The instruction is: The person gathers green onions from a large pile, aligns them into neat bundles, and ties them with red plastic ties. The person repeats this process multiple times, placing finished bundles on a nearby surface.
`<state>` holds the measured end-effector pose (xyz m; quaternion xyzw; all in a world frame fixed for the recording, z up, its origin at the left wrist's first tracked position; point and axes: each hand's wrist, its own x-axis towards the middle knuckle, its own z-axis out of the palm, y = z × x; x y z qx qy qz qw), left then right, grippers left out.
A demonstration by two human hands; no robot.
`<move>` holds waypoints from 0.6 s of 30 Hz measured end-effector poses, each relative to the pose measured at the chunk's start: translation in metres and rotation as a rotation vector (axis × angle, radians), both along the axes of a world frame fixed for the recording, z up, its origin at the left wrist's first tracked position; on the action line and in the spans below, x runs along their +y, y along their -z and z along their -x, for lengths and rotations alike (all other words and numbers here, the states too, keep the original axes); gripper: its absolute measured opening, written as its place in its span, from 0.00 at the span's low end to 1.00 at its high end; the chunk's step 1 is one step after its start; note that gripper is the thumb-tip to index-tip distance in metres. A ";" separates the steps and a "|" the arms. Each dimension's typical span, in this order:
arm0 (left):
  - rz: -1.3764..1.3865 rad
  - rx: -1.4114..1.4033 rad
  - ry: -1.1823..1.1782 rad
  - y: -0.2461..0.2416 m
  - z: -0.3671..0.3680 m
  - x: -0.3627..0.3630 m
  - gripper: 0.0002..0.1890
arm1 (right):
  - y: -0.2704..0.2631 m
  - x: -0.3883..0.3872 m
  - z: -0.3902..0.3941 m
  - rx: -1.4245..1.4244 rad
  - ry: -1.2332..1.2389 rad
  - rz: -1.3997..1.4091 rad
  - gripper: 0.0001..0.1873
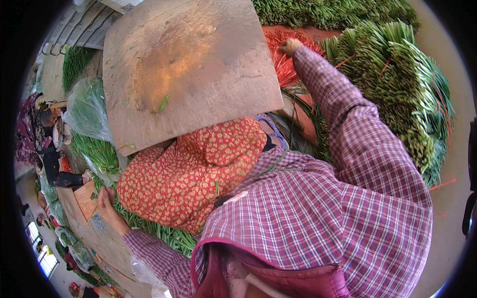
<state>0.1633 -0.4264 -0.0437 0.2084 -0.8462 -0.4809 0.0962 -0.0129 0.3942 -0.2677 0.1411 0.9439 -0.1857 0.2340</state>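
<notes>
My right hand (291,47) reaches out over a heap of red plastic ties (281,61), fingers bent; whether a tie is between them is too small to tell. Down at the left, my left hand (106,199) is beside my knee in the red floral cloth, next to loose green stalks (160,232); its fingers look bent, and nothing is clearly seen in them. In front of me stands a worn wooden board (193,70) with a bit of green leaf (163,103) on it.
Stacked bundles of green stalks (387,89), some tied in red, rise at the right, more at the top. A clear plastic bag (87,108) and green stalks (97,152) lie left of the board. Other people sit at the far left, near a stack of crates (78,26).
</notes>
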 end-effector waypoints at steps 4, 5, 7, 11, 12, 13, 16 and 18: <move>0.004 -0.107 -0.098 0.002 -0.072 -0.006 0.21 | 0.086 -0.009 -0.014 -0.016 0.315 0.051 0.22; -0.040 -0.141 -0.101 -0.007 -0.096 -0.003 0.20 | 0.100 -0.014 -0.016 -0.019 0.330 -0.053 0.24; -0.016 -0.188 -0.190 -0.004 -0.124 0.000 0.19 | 0.116 -0.022 -0.009 -0.050 0.432 -0.042 0.25; -0.151 -0.202 -0.230 0.002 -0.173 0.002 0.20 | 0.121 -0.033 -0.005 -0.113 0.474 -0.039 0.24; -0.110 -0.208 -0.292 0.001 -0.183 0.003 0.20 | 0.118 -0.035 -0.007 -0.136 0.493 -0.029 0.24; -0.077 -0.197 -0.342 0.002 -0.190 0.003 0.20 | 0.116 -0.036 -0.009 -0.143 0.523 -0.031 0.24; -0.102 -0.147 -0.322 0.000 -0.202 0.009 0.21 | 0.110 -0.038 -0.018 -0.073 0.585 -0.017 0.24; -0.128 -0.156 -0.326 -0.004 -0.203 0.016 0.22 | 0.110 -0.037 -0.022 -0.021 0.583 0.002 0.22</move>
